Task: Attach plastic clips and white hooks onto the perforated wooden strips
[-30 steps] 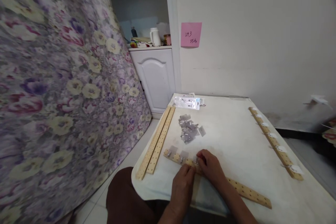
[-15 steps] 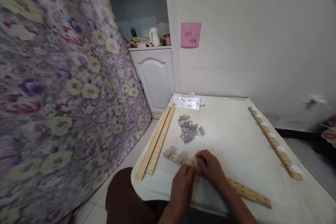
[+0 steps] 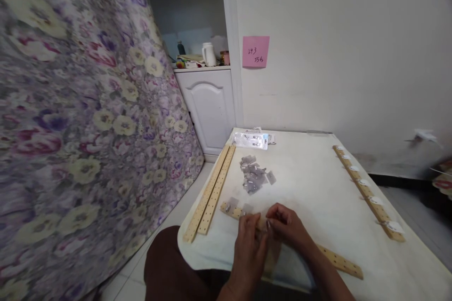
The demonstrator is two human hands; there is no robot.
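A perforated wooden strip (image 3: pixel 339 261) lies slantwise near the table's front edge, its middle covered by my hands and forearm. My left hand (image 3: pixel 249 244) grips it with curled fingers. Just right of those fingers, my right hand (image 3: pixel 285 225) pinches a small shiny metal piece (image 3: pixel 268 223) between thumb and fingertips; its exact kind is too small to make out. Toward the strip's left end, small translucent grey cards (image 3: pixel 231 202) with metal pieces are attached. Beyond lies a loose pile of similar grey cards (image 3: pixel 252 176) with metal pieces.
Two long perforated wooden strips (image 3: pixel 212 197) lie side by side along the left edge. Another strip (image 3: pixel 369 190) with several round white tags lies at the right. Clear packaging (image 3: pixel 250 140) rests at the back of the table (image 3: pixel 300 169). A floral curtain (image 3: pixel 88 127) hangs at left.
My left hand has shifted up and curled further over the strip. My right hand has moved slightly right and down, the metal piece now showing at its fingertips.
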